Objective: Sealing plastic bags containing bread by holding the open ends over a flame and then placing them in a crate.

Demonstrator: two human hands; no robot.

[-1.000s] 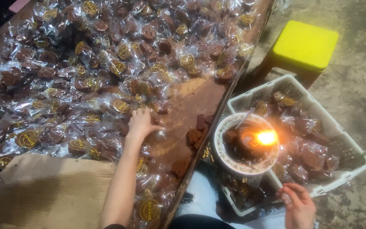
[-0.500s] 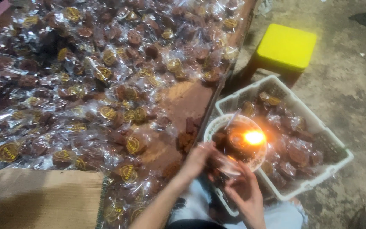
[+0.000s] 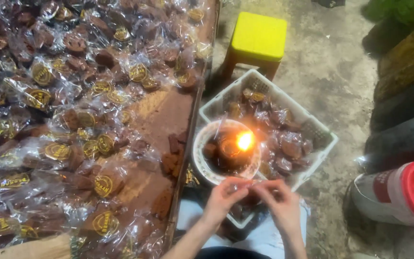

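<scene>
Bare tray strip (image 3: 161,112) open — flame (image 3: 245,141) blocks ahead.

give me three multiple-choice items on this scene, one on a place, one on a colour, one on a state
1. Where is the white basket?
A. on the floor right of the table
B. on the stool
C. on the table

2. What colour is the stool?
A. blue
B. yellow
C. black

3. What state is the candle in the bowl in?
A. unlit
B. lit
C. lying on the floor

Key: 1 A, it stands by the table edge; 2 B, its seat is yellow; 3 B, a flame glows above the left hand and right hand.
</scene>
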